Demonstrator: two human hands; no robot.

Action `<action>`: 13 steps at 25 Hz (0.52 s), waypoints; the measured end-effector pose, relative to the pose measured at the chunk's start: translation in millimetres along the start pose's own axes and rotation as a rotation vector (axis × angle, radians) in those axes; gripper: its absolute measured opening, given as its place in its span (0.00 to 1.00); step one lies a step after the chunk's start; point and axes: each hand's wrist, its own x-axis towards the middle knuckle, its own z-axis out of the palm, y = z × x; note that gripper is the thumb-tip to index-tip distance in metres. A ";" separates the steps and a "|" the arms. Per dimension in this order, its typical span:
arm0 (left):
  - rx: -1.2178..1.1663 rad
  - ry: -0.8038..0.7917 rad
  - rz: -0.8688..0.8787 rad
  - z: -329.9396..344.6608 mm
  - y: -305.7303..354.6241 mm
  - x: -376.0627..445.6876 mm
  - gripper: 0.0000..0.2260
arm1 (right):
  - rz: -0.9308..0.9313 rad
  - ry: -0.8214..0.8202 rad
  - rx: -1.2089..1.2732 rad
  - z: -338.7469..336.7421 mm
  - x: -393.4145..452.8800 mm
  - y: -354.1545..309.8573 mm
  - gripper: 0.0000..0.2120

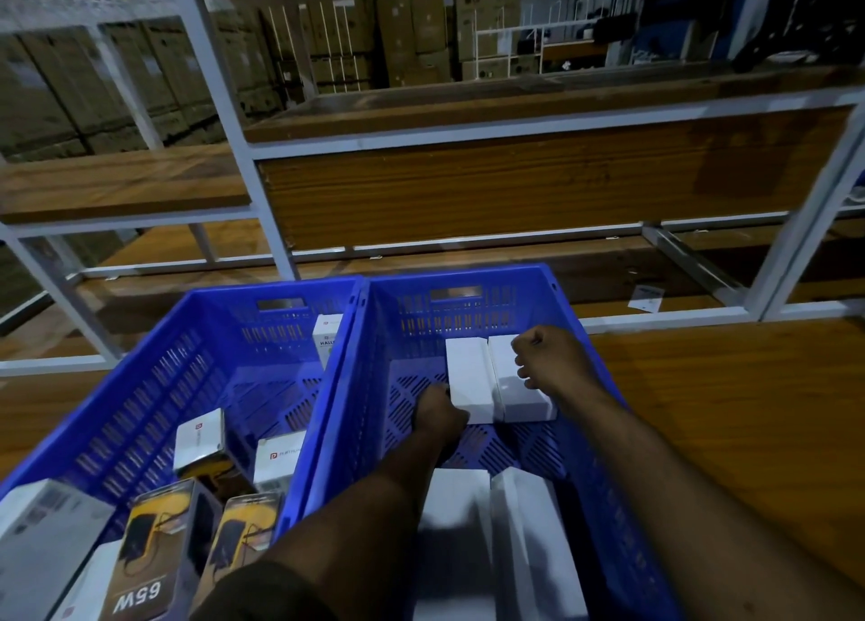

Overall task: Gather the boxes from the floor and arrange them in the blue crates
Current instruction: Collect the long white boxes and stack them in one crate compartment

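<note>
A person's two hands set a pair of white boxes side by side against the far wall of the right blue crate [468,288], at about twelve o'clock on its floor. The left hand [437,412] grips the near corner of the left white box [469,377]; the right hand [550,358] curls over the right white box [519,391]. Placement looks nearly done. Next, likely, both hands let go and fetch more. The left blue crate [196,321], at nine o'clock, holds assorted charger boxes [154,550].

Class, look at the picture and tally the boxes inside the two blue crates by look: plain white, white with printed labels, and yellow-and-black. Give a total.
Plain white boxes, right crate: 4
White printed boxes, left crate: 5
Yellow-and-black boxes, left crate: 2
Total: 11
</note>
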 end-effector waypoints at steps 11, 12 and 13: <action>0.238 -0.100 0.033 -87.2 40.4 -3.3 0.24 | -0.038 -0.418 -0.449 20.8 -32.6 -14.6 0.16; 0.186 -0.082 0.049 -94.1 37.7 -5.4 0.22 | -0.074 -0.482 -0.548 26.4 -42.8 -17.5 0.17; 0.129 -0.064 0.050 -99.6 32.9 -6.7 0.22 | -0.114 -0.551 -0.631 33.3 -52.6 -18.3 0.17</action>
